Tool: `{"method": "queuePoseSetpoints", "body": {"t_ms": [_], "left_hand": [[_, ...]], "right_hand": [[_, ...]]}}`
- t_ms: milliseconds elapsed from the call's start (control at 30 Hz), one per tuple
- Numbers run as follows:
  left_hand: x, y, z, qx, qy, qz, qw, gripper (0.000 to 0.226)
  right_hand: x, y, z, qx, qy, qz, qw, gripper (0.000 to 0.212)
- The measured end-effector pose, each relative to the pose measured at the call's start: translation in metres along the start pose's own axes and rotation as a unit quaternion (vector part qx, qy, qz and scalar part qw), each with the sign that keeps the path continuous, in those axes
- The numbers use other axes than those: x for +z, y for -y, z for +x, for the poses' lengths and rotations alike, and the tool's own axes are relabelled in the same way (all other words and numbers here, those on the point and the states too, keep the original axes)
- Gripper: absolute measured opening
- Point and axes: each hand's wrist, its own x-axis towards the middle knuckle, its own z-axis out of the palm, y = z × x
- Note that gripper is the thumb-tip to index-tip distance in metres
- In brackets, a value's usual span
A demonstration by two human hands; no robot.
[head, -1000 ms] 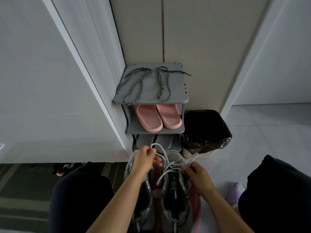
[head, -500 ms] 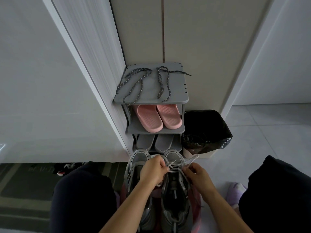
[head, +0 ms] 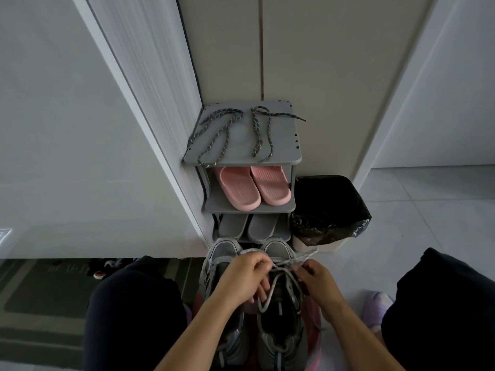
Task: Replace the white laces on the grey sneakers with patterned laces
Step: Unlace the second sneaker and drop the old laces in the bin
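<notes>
Down comes our left hand point(head: 242, 279), closing on our right hand point(head: 320, 283); both curl tight, pinching the white lace point(head: 265, 299) on the right-hand of two grey sneakers point(head: 277, 249). Let's slacken each crossing evenly, no yanking. Two patterned laces point(head: 261, 111) wait atop the rack point(head: 284, 148); two pink slippers point(head: 241, 188), two grey slippers point(head: 233, 224) below.
</notes>
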Motion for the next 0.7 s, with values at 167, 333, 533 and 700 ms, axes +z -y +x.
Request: {"method": "queuePoseSetpoints", "body": {"t_ms": [167,333,533,700], "left_hand": [[0.019,0.011,0.018,-0.091,-0.094,0.138,0.982,0.017],[0.03,0.006,0.036,-0.104,-0.128,-0.041,0.985,0.031],[0.019,0.009,0.037,-0.125,-0.182,-0.187,0.957,0.026],[0.009,0.013,0.04,-0.157,-0.2,-0.285,0.924,0.02]], "right_hand": [[0.003,0.002,-0.003,-0.002,0.003,0.003,1.0,0.013],[0.002,-0.002,0.001,-0.015,-0.013,-0.06,0.998,0.015],[-0.008,-0.005,0.009,0.014,-0.057,-0.05,0.997,0.011],[-0.01,0.004,0.006,0.047,-0.043,0.043,0.997,0.01]]}}
